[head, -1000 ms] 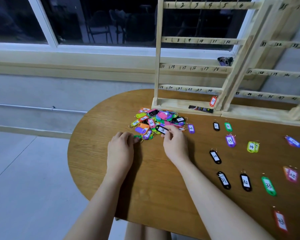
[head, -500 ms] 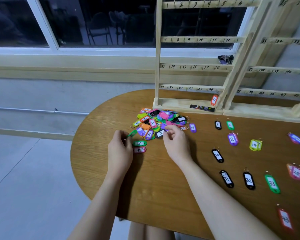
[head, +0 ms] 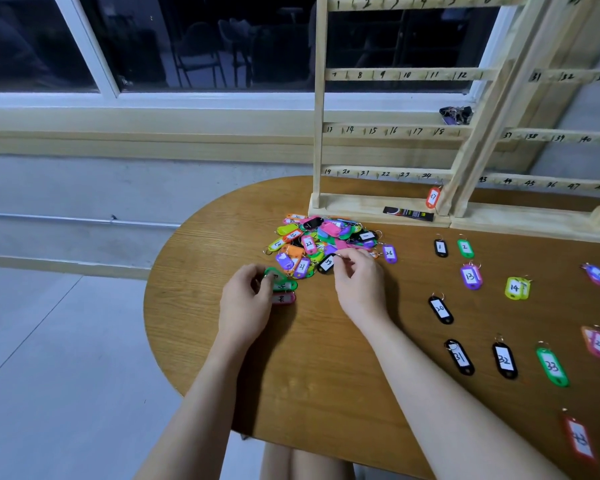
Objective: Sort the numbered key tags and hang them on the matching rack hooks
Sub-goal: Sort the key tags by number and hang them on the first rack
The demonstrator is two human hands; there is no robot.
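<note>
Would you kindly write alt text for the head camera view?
Two hands sort a pile of coloured key tags on a wooden table: the right hand pinches a black tag, the left hand holds a green tag. Sorted tags lie to the right, before a numbered wooden rack.

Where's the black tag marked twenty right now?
In the head view, the black tag 20 lies flat on the wooden table, right of the right hand, below the purple tag 13 and above the black tag 31.

Both bare forearms extended forward, left hand (head: 245,306) curled with fingertips pinched on something small, right hand (head: 359,282) palm down, thumb and forefinger pinched together
</note>
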